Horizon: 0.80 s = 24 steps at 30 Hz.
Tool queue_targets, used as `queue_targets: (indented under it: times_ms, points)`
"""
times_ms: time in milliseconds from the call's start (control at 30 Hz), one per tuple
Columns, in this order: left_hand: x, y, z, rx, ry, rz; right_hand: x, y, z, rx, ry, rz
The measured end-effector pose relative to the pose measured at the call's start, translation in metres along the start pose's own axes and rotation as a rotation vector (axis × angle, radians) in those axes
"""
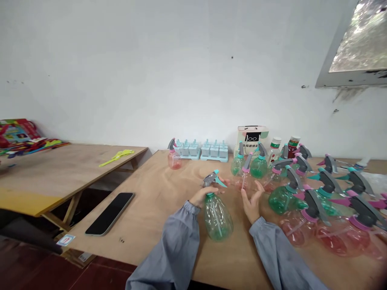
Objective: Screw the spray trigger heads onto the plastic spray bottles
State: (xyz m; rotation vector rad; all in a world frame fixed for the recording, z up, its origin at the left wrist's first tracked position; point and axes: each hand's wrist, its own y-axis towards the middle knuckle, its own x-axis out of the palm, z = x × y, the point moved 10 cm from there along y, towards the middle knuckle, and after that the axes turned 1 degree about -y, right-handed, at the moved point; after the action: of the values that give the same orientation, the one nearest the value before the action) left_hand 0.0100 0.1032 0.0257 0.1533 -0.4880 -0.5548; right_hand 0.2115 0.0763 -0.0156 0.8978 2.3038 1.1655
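My left hand (202, 195) is closed around the neck of a clear green spray bottle (218, 219), just under its grey head and teal trigger. The bottle leans a little, with a thin tube showing inside. My right hand (253, 203) is to the right of it, fingers apart and nothing in them. Just beyond those fingertips stands a pink spray bottle (242, 182). Green bottles (279, 200) and pink bottles (298, 228) with grey heads crowd the table to the right of my right hand.
A lone pink spray bottle (174, 160) stands at the back beside light-blue popsicle moulds (214, 151). A printed carton (250, 135) and capped bottles (274, 150) are by the wall. A black phone (110, 213) lies on the left of the wooden table (145, 225). Another table (75, 171) adjoins further left.
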Motion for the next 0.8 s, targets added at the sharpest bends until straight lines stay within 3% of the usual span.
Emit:
queue_targets:
  times_ms: [167,333,500,667,800]
  points:
    - [-0.001,0.001,-0.009,-0.011,0.007,0.086,0.007,0.009,0.022,-0.009,-0.13,0.04]
    - [0.01,0.001,-0.007,0.019,0.076,0.008,0.017,0.01,0.039,0.013,-0.213,0.035]
    - [0.001,-0.001,-0.001,0.044,0.164,0.133,0.027,0.007,0.055,0.056,-0.215,-0.017]
    - [0.017,-0.002,0.0,0.048,0.109,0.01,0.03,0.004,0.064,0.105,-0.208,-0.043]
    - [0.002,-0.004,0.005,0.083,0.149,0.172,0.031,0.003,0.069,0.14,-0.2,-0.064]
